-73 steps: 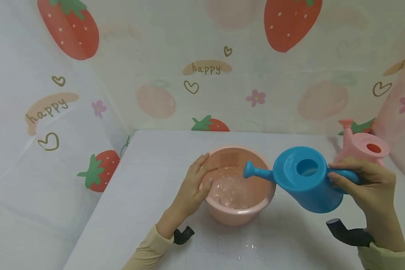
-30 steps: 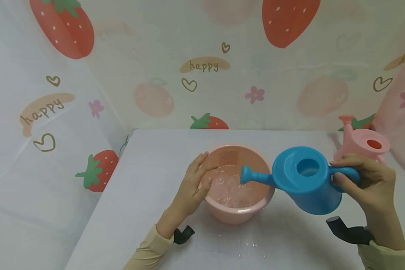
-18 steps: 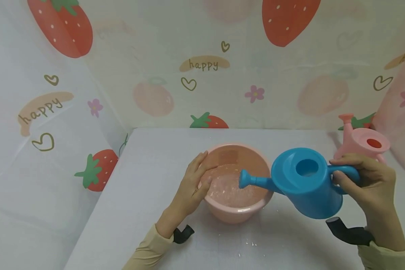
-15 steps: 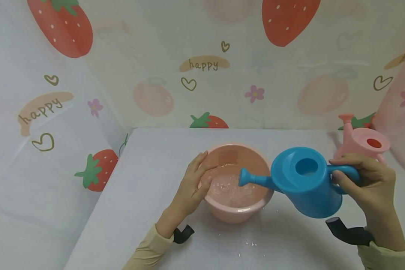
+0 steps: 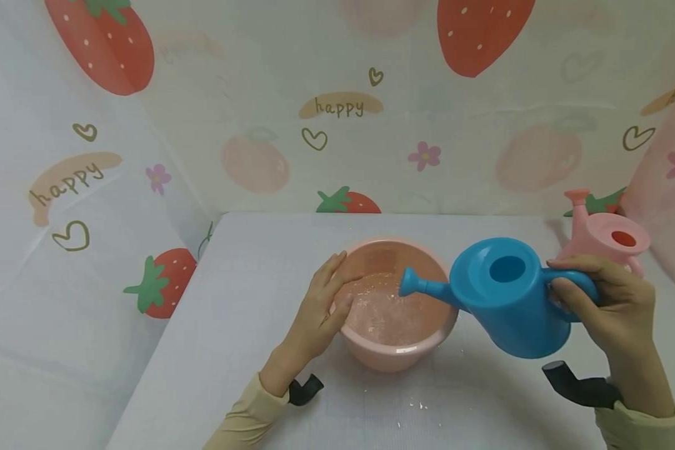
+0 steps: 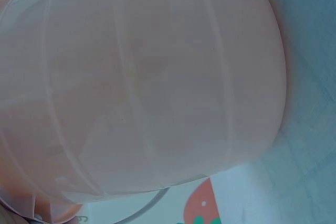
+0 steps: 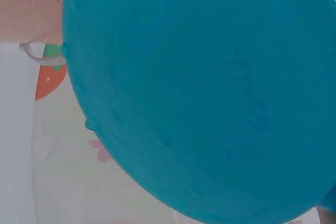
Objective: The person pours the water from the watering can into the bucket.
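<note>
White tabletop (image 5: 202,350) nearest me, with scattered water drops (image 5: 419,406) at six o'clock of the basin (clock read in the head view, basin as centre).

Left hand (image 5: 315,306) at nine o'clock: thumb and fingers hooked over the rim of the pink plastic basin (image 5: 394,359), holding it. Basin upright on the table, clear water (image 5: 385,319) inside.

Right hand (image 5: 619,300) at three o'clock: grasps the handle of the blue plastic watering can (image 5: 517,319). Can leans toward nine o'clock, its flared spout tip (image 5: 409,282) over the basin's interior. I cannot make out a stream. Right wrist view: droplets (image 7: 90,124) cling to the can.

Step in hand, my judgement: pouring from can to basin. To do it well, I would keep the spout tip well inside the rim, tip by raising the handle slowly, hold the spout low to limit splash, and brace at nine o'clock without pulling the rim down.

Farther, at two o'clock: pink watering can (image 5: 604,237), upright and untouched. Beyond, at twelve: strawberry-print cloth (image 5: 461,125).
</note>
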Tool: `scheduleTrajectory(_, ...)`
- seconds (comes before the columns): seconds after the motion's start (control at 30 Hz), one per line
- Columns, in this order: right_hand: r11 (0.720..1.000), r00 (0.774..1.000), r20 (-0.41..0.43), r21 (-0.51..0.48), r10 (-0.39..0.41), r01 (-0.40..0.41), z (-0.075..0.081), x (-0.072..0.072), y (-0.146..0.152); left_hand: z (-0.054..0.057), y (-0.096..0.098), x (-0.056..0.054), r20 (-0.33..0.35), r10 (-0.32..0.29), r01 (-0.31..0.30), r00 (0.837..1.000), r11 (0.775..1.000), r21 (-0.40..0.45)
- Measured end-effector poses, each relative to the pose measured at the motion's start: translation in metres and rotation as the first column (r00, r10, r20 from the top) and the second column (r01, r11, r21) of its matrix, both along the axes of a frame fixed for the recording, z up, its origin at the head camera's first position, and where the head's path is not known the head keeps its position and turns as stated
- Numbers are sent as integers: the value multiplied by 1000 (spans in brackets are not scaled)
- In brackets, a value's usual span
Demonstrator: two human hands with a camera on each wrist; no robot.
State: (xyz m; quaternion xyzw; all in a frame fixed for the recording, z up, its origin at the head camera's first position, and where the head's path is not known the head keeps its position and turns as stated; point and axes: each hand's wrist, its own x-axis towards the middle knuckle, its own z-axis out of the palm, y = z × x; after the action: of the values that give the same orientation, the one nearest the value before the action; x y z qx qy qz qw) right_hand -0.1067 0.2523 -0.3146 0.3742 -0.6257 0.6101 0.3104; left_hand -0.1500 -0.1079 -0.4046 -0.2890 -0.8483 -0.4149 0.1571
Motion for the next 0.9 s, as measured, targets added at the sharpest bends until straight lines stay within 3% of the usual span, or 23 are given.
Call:
scheduleTrajectory(0.23,997,997,-15,28,-71,72,-3,0,0,0,0,1,6,3,-3,1000,1000,-4)
scheduleTrajectory(0.53,998,998,-44,16,-52,53,-9,-4,4,1,0,1,4,0,0,1000,1000,-6)
scheduleTrajectory(0.9,998,996,-61,20,-62,63,1,-1,-6,0,0,1,2,-2,2,1000,1000,1)
